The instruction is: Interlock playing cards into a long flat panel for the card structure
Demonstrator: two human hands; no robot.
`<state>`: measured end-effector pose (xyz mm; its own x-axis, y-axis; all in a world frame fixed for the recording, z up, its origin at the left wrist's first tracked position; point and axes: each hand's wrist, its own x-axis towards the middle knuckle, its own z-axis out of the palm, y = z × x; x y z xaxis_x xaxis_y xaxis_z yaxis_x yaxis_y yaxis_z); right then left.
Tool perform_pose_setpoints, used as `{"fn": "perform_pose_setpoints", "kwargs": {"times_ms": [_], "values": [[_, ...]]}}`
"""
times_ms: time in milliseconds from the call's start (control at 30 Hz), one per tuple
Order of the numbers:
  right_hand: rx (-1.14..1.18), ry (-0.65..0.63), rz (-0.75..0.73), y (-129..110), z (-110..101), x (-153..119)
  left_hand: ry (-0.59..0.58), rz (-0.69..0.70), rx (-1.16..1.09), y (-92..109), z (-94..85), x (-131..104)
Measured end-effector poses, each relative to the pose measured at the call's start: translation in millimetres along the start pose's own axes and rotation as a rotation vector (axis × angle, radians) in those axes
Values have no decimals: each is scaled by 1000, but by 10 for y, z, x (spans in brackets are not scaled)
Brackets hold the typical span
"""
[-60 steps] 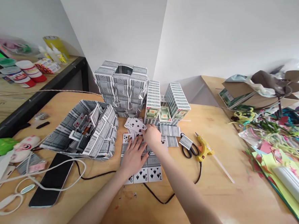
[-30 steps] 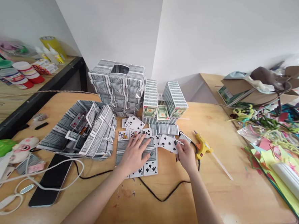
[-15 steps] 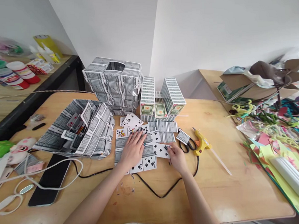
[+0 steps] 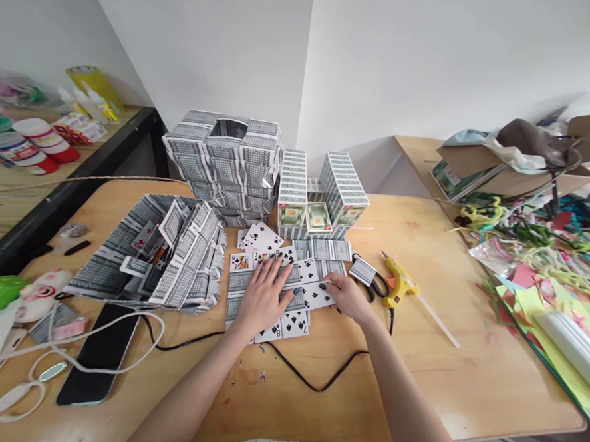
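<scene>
Playing cards (image 4: 239, 282) lie joined in a flat panel, some face up and some showing grey backs. My left hand (image 4: 265, 295) rests flat on the panel with its fingers spread. At the panel's right side, my right hand (image 4: 347, 298) has its fingers closed at the edge of a face-up spade card (image 4: 315, 294). Behind my left hand are a few loose spade cards (image 4: 262, 236). Near my right hand, a small card-backed stack (image 4: 363, 271) sits on black-handled scissors (image 4: 379, 286), beside a yellow glue gun (image 4: 399, 281) with a clear glue stick.
A tall card-covered structure (image 4: 226, 165) and stacked card boxes (image 4: 317, 216) stand behind. An open card-made container (image 4: 152, 256) is at left, near a black phone (image 4: 97, 356). A black cable (image 4: 305, 380) crosses the front. Coloured paper (image 4: 557, 351) lies at right.
My right hand has shifted slightly up along the right edge of the spade card. My left thumb has spread a little further right over the panel.
</scene>
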<state>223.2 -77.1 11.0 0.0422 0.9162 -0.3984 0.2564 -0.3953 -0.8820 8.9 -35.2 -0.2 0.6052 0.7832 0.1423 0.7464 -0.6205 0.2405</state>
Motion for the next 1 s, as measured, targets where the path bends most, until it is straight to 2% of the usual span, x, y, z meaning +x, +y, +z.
{"fn": "perform_pose_setpoints", "kwargs": {"times_ms": [333,600,867,1000], "values": [[196,-61,44,41,-21,53,10,6,1,0,-14,-1],[140,-30,54,39,12,83,-3,-1,8,20,-15,5],[95,-7,59,-16,148,15,18,2,-22,25,-22,12],[173,-91,106,-17,152,-33,19,-3,-25,21,-24,13]]}}
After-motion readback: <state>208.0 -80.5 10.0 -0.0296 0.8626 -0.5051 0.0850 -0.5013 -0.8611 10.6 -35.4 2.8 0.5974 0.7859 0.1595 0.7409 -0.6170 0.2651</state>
